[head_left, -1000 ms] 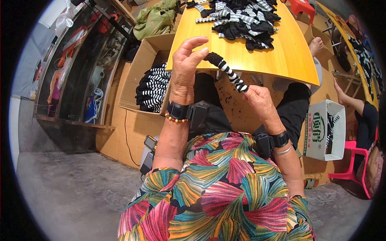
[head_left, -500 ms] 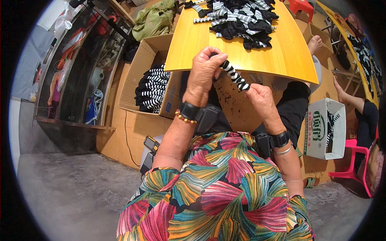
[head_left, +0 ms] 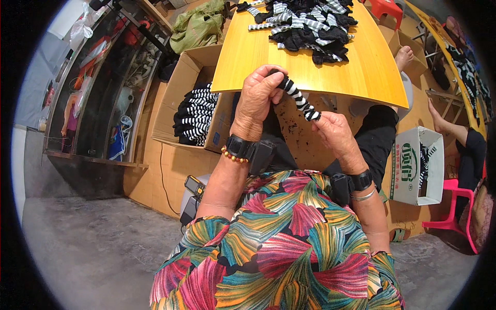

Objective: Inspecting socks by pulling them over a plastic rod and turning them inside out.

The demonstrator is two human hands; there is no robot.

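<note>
Between my two hands, just off the table's near edge, stretches a narrow black-and-white striped knit piece, shaped like a small sock. My left hand pinches its dark upper end between thumb and fingers. At the lower right end, my right hand has its fingertips closed on the dark tip. The piece slants down from left to right. On the table lies a loose pile of black and grey-white striped knit pieces, beyond my hands.
An open cardboard box at the left holds striped knit pieces stacked in rows. A shelf rack stands farther left. At the right are a white carton, a pink stool and another person's legs.
My left hand has shifted slightly left and its wrist has turned a little. The right fingers have moved slightly on the lower end. Both hands keep hold of the striped knit piece.
</note>
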